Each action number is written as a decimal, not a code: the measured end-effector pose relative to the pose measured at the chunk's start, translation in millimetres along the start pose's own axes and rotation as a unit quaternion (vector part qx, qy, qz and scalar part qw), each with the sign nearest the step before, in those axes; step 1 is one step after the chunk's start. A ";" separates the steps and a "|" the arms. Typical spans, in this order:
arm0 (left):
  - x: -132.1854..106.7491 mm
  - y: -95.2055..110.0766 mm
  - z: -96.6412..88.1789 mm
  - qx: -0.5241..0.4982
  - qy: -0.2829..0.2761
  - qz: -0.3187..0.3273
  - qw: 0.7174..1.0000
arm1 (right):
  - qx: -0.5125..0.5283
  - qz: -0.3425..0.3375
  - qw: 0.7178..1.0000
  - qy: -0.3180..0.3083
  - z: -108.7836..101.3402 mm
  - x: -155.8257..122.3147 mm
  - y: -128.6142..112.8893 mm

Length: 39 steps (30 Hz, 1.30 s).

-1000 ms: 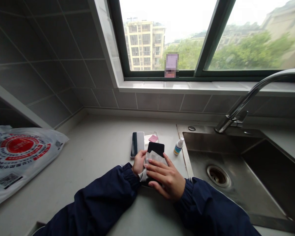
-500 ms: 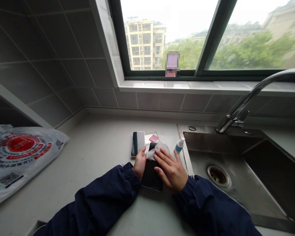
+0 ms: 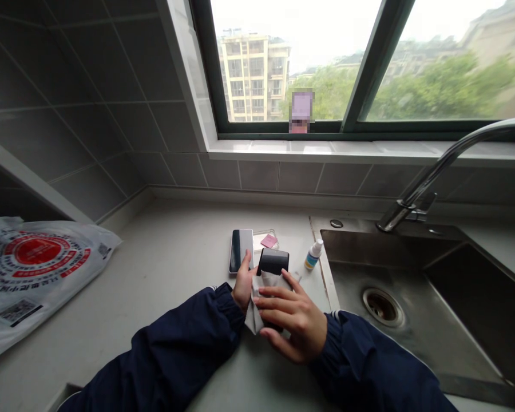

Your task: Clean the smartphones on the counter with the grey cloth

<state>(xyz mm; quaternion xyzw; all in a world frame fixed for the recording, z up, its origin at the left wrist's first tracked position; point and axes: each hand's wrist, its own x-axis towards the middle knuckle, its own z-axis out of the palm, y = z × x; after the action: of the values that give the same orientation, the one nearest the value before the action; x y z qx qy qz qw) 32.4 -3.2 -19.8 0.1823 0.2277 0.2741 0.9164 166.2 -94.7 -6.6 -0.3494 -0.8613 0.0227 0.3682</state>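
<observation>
A black phone [image 3: 273, 260] is held by its left edge in my left hand [image 3: 242, 284], thumb pointing up along the side. Across the phone's lower part lies a crumpled light grey cloth [image 3: 254, 312]. My right hand [image 3: 292, 319] presses this cloth onto the phone's face with its fingers laid across it, and together they hide most of the lower half. Just beyond my left thumb another phone [image 3: 241, 246], with a pale rim, lies on the counter. Beside that phone is a clear case [image 3: 257, 235] with a pink piece [image 3: 269, 240] on it.
A small spray bottle [image 3: 313, 255] stands near the rim of the steel sink [image 3: 333, 274] on the right. The tap [image 3: 429, 171] arches over the sink. At the left lies a printed plastic bag [image 3: 47, 274] on the pale counter [image 3: 175, 246].
My right hand has slid the cloth down the black phone towards me, so the phone's top end now shows. My left hand keeps its hold.
</observation>
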 end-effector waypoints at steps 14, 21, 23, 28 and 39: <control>0.0 1.0 0.7 0.017 -0.012 -0.020 1.000 | -0.011 0.011 1.000 0.019 4.2 -2.5 2.3; -1.6 -1.5 4.7 0.001 -0.048 -0.009 0.999 | -0.012 0.033 0.997 0.068 -7.9 2.6 2.3; -0.8 -1.3 1.7 0.011 -0.032 -0.009 0.999 | 0.008 0.021 0.998 0.066 -6.6 1.9 0.6; 0.8 2.2 -3.2 0.042 -0.020 -0.009 0.999 | 0.058 -0.021 0.997 0.036 3.3 -2.7 -4.5; -1.2 6.3 -1.6 0.058 -0.028 -0.038 0.997 | 0.045 -0.018 0.999 -0.020 5.4 -3.8 -2.2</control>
<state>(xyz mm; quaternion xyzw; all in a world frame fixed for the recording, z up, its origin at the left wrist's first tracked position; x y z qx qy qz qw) 28.0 1.4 -17.8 0.2338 0.2238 0.2205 0.9201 163.2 -97.6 -12.3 -0.3161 -0.8728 0.0619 0.3668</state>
